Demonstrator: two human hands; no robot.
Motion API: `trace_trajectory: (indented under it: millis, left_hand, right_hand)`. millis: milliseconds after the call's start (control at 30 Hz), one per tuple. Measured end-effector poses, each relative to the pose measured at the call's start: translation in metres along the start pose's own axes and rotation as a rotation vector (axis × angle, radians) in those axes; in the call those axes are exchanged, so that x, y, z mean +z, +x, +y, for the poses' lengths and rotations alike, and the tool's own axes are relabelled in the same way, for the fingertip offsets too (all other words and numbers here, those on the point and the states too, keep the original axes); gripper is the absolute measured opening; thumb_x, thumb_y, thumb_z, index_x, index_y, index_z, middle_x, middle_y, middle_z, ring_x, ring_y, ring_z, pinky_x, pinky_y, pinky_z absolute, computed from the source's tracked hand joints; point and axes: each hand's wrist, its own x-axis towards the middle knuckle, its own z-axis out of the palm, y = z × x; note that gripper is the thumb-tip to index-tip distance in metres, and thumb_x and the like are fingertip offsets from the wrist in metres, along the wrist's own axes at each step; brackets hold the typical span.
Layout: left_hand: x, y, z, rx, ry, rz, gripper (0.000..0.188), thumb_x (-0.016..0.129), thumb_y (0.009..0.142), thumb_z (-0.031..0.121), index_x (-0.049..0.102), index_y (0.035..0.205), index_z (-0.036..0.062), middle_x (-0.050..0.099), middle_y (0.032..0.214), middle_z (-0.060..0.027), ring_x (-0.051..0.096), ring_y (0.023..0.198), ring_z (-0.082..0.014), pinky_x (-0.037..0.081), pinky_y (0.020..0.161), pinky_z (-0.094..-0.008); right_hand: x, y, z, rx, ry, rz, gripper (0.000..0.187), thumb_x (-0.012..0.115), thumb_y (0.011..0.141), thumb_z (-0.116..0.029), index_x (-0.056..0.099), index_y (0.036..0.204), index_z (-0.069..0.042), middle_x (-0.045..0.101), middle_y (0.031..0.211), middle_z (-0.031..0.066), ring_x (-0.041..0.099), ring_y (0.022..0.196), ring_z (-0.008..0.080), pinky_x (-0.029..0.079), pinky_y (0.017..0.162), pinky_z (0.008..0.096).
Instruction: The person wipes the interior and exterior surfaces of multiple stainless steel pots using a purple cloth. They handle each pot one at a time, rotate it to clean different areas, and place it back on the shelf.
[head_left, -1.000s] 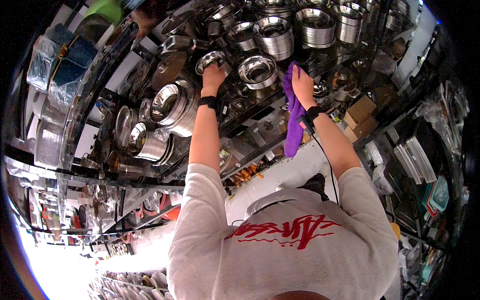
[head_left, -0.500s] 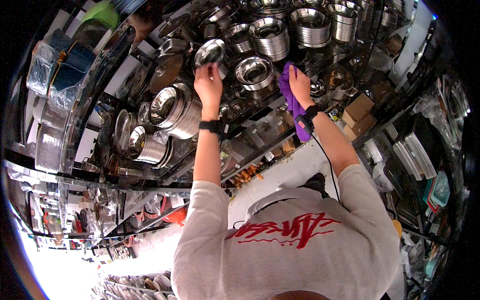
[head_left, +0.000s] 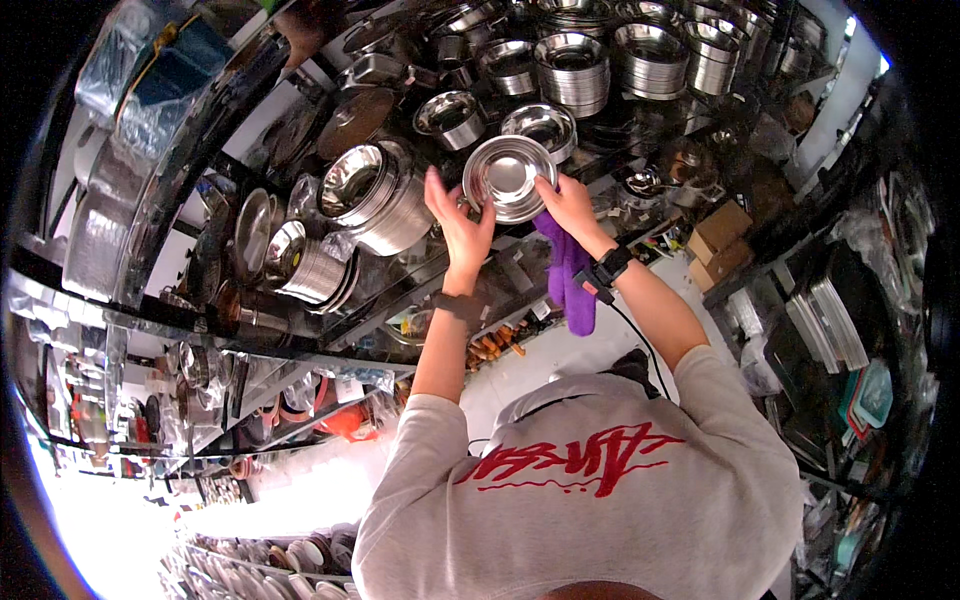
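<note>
A shiny steel bowl (head_left: 510, 178) is held up in front of me, its inside facing me. My right hand (head_left: 573, 213) grips its right rim, thumb on the inner side. A purple cloth (head_left: 570, 280) hangs down from under that hand. At the bowl's lower left, my left hand (head_left: 462, 228) has its fingers spread apart. Its thumb is at the rim; whether it presses on it I cannot tell. Just behind the held bowl sits another steel bowl (head_left: 540, 125), and a deeper steel bowl (head_left: 450, 118) stands to its left.
Stacks of steel bowls (head_left: 572, 75) fill the back of the shelf. To the left lies a tilted stack of steel basins (head_left: 385, 215), with a smaller stack of bowls (head_left: 310, 270) beside it. A cardboard box (head_left: 718, 235) is at right. The dark shelf edge runs diagonally below my hands.
The left hand has moved right and down from the bowls. A steel bowl is now in the right hand, which has come lower and left, with the purple cloth hanging below.
</note>
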Motion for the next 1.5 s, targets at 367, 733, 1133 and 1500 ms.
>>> trace_trajectory:
  millis: [367,733,1133,1500]
  left_hand:
    - [-0.025,-0.009,-0.065,-0.819,-0.663,-0.148,0.033,0.052,0.089,0.006,0.050,0.121,-0.0025,0.060,0.112,-0.0093,0.059,0.097,-0.0169,0.048,0.079,-0.0321]
    - [-0.023,-0.013,-0.079,-0.756,-0.684,-0.147,0.027,0.052,0.092,0.007,0.052,0.118,-0.0012,0.062,0.110,-0.0084,0.061,0.095,-0.0177,0.050,0.079,-0.0340]
    - [-0.026,-0.010,-0.066,-0.856,-0.639,-0.250,0.029,0.038,0.098,0.019,0.050,0.120,0.0041,0.061,0.107,-0.0054,0.061,0.096,-0.0165,0.055,0.076,-0.0339]
    - [-0.023,-0.010,-0.062,-0.718,-0.632,-0.130,0.031,0.046,0.099,0.027,0.052,0.116,0.0014,0.060,0.103,-0.0047,0.059,0.088,-0.0119,0.052,0.073,-0.0283]
  right_hand:
    - [-0.002,-0.008,-0.009,0.354,0.555,0.008,0.045,0.053,0.093,-0.043,0.062,0.105,0.000,0.064,0.093,0.0028,0.056,0.082,0.0108,0.044,0.074,0.0268]
    - [-0.063,-0.008,-0.134,-0.007,0.173,0.091,0.032,0.057,0.093,-0.031,0.065,0.091,0.000,0.065,0.084,0.0104,0.060,0.068,0.0130,0.047,0.062,0.0287]
    - [0.075,-0.009,-0.053,-0.546,-0.110,-0.266,0.032,0.048,0.094,-0.030,0.059,0.090,0.000,0.064,0.085,0.0174,0.060,0.080,0.0372,0.047,0.073,0.0416]
    - [0.035,-0.028,-0.049,-0.659,-0.746,-0.494,0.037,0.058,0.087,-0.036,0.061,0.091,0.000,0.065,0.088,0.0178,0.061,0.083,0.0344,0.046,0.075,0.0424]
